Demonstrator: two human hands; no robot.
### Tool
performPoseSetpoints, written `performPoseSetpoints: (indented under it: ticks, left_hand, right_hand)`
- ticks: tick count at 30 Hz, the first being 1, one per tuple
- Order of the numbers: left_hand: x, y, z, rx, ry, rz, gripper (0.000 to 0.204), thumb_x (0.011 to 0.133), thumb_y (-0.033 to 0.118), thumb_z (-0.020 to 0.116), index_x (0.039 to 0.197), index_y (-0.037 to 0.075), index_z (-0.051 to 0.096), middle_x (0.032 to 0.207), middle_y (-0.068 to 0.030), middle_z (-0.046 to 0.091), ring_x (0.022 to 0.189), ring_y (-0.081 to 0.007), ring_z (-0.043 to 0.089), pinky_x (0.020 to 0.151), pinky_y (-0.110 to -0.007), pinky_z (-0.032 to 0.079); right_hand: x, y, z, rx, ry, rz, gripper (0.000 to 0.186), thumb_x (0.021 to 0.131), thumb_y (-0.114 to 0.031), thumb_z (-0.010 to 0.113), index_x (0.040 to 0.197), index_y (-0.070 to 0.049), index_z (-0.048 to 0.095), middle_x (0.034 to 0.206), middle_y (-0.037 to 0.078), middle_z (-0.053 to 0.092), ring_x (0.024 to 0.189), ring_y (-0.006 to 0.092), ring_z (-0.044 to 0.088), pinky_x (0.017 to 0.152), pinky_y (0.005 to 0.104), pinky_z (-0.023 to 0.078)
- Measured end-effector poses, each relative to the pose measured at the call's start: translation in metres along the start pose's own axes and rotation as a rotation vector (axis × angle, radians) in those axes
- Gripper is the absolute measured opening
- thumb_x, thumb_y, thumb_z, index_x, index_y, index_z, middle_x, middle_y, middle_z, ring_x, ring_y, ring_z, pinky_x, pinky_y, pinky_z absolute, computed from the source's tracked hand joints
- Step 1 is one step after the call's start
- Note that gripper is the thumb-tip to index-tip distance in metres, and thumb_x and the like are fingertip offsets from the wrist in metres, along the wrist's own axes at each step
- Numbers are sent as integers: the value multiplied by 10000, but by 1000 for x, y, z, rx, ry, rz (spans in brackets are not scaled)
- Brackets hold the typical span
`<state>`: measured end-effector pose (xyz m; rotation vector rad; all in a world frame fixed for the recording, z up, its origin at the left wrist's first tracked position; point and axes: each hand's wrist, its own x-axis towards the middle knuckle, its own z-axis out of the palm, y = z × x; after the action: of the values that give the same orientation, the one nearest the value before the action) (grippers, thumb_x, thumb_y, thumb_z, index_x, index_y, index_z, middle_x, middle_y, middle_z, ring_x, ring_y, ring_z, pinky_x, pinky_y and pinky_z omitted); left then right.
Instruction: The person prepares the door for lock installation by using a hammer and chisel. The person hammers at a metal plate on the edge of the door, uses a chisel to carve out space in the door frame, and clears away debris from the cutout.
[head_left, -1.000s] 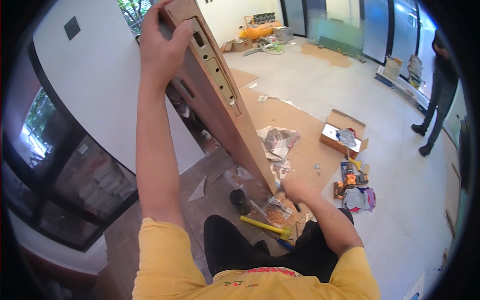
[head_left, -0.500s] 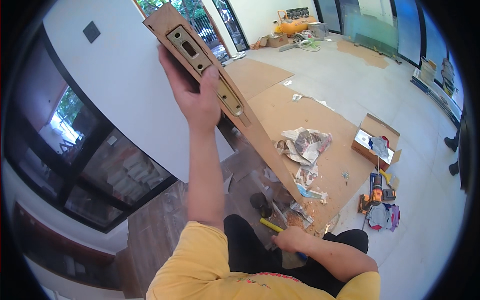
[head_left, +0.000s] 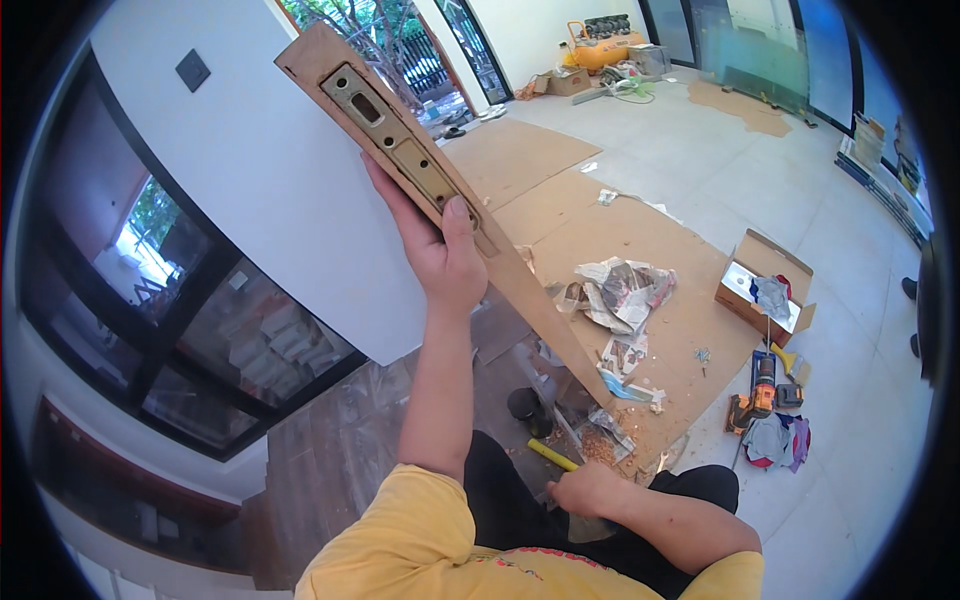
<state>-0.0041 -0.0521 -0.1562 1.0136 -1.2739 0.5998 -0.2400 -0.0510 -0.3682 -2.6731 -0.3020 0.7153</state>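
A brown wooden door (head_left: 530,288), seen along its narrow edge, slants from the upper left down to the floor. A brass-coloured lock plate (head_left: 408,152) with several holes sits in a recess cut into that edge. My left hand (head_left: 453,262) grips the door below the middle of the plate, thumb on the edge and fingers against the left face. Low in front of my lap, my right hand (head_left: 590,490) is closed round a yellow tool handle (head_left: 552,455); its working end is hidden, so its kind cannot be told. Wood shavings (head_left: 603,440) lie by the door's lower end.
Crumpled newspaper (head_left: 625,292) lies on brown floor sheeting (head_left: 690,320). To the right are an open cardboard box (head_left: 765,285), an orange power drill (head_left: 762,388) and rags (head_left: 770,442). A black cylindrical object (head_left: 525,405) stands near my knee. An orange compressor (head_left: 605,50) is far back.
My left hand has slid down the door's edge, from beside the plate's upper half to its lower end. The view has shifted slightly. My right hand still holds the yellow handle.
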Motion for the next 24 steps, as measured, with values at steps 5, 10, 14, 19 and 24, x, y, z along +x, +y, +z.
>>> performPoseSetpoints:
  ticks: [5, 10, 14, 19, 24]
  left_hand:
    - [-8, -2, 2, -1, 11, -7, 753, 949, 72, 453, 1535, -30, -9, 1618, -167, 60, 1470, -238, 151, 1175, -353, 141]
    - [-11, -5, 0, 10, 3, -11, 767, 923, 50, 438, 1534, -34, -19, 1619, -168, 54, 1476, -245, 139, 1178, -354, 130]
    - [-18, -2, 2, 32, -17, -22, 790, 887, 17, 422, 1532, -39, -31, 1621, -170, 49, 1483, -250, 119, 1180, -355, 122]
    - [-26, -8, -1, 29, -54, -16, 840, 881, 86, 465, 1529, -38, -55, 1625, -176, -20, 1498, -272, 36, 1189, -380, 65]
    - [-58, -25, 3, -4, -56, -26, 876, 885, 169, 489, 1526, -35, -71, 1622, -183, -94, 1502, -304, -75, 1189, -423, -5]
  right_hand:
    - [-2, 0, 3, -5, -3, 0, 282, 939, -147, 463, 1119, -73, 667, 990, 116, 724, 941, 308, 707, 722, 448, 572]
    - [-4, 3, 2, -44, 23, 27, 272, 939, -152, 464, 1095, -79, 674, 958, 101, 730, 918, 301, 714, 694, 437, 574]
    - [-5, 5, 2, -22, 32, 54, 274, 945, -168, 453, 1096, -75, 662, 932, 115, 722, 899, 321, 710, 690, 448, 569]
    - [-2, 7, 6, -34, 53, 46, 256, 932, -156, 473, 1066, -87, 680, 938, 94, 733, 890, 289, 720, 679, 433, 577]
    - [2, 10, 13, -35, 66, 48, 246, 932, -160, 476, 1049, -86, 679, 911, 91, 732, 861, 294, 722, 659, 436, 576]
